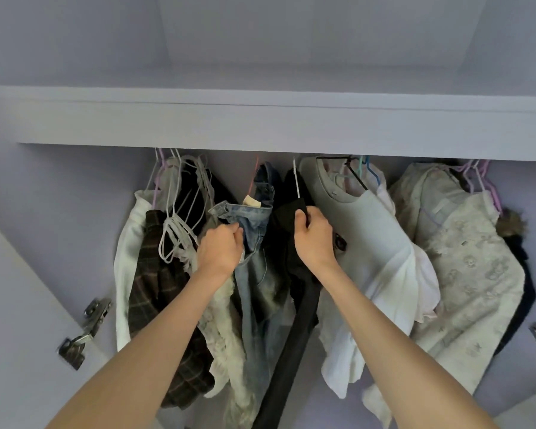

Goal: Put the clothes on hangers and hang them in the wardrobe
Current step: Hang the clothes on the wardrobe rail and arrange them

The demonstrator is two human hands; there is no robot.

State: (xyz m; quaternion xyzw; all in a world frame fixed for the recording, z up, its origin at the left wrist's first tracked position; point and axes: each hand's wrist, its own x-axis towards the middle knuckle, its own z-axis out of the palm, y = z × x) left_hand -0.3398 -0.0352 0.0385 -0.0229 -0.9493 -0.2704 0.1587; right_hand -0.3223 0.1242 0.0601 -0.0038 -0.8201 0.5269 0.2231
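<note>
While both my arms are reaching up into the wardrobe, my right hand is gripping the top of a black garment, fingers curled round the cloth just under a white hanger whose thin neck is rising toward the shelf edge. I cannot tell whether its hook is sitting on the rail, since the shelf front is hiding it. The black garment is hanging in the middle of the row and trailing down to the lower edge of the view.

My left hand is pinching the waistband of the jeans just beside it on the left, fingers curled into the denim. The jeans are dangling from a pink hanger, touching the black garment.

Left of the jeans, a bunch of bare white hangers is hanging in front of a plaid garment and a lacy white top. Right of my right hand, a pale sweatshirt is hanging on a black hanger, and beyond it a cream embroidered garment is sitting on purple hangers. Metal hinges are showing on the door at the left.
</note>
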